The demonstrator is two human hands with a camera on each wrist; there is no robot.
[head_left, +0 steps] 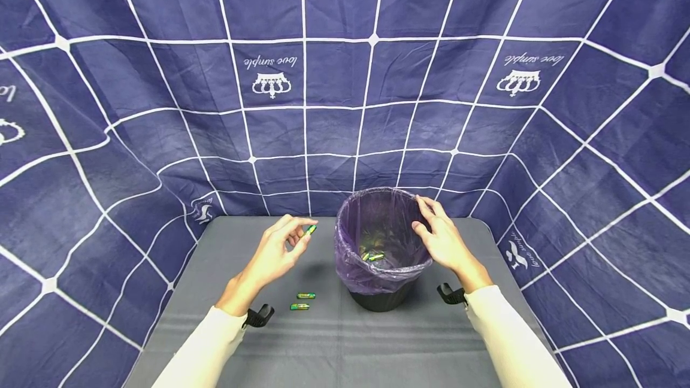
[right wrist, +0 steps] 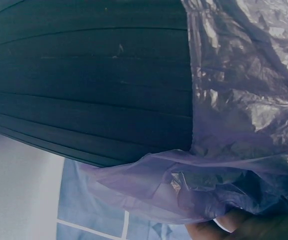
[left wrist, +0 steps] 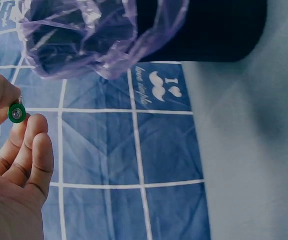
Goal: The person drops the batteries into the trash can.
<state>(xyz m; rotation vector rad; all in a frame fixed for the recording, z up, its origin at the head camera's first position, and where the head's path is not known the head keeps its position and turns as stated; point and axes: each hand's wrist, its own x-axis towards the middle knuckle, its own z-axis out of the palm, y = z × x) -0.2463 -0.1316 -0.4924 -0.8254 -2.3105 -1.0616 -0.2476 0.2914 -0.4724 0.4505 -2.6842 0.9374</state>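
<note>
My left hand (head_left: 280, 247) pinches a green-and-yellow battery (head_left: 311, 229) between thumb and fingers, raised to the left of the trash bin (head_left: 380, 302). In the left wrist view, the metal end of this battery (left wrist: 17, 113) faces the camera. The bin is black and lined with a translucent purple bag (head_left: 353, 268) folded over its rim. Several batteries (head_left: 375, 257) lie inside it. My right hand (head_left: 444, 241) holds the bin's right rim, thumb toward the inside. In the right wrist view, fingers (right wrist: 208, 231) show at the bag's edge, partly hidden.
Two more batteries, one farther back (head_left: 306, 296) and one nearer (head_left: 299, 306), lie on the grey tabletop (head_left: 334, 352) left of the bin. A blue cloth with white grid lines (head_left: 334, 76) hangs behind the table and along both sides.
</note>
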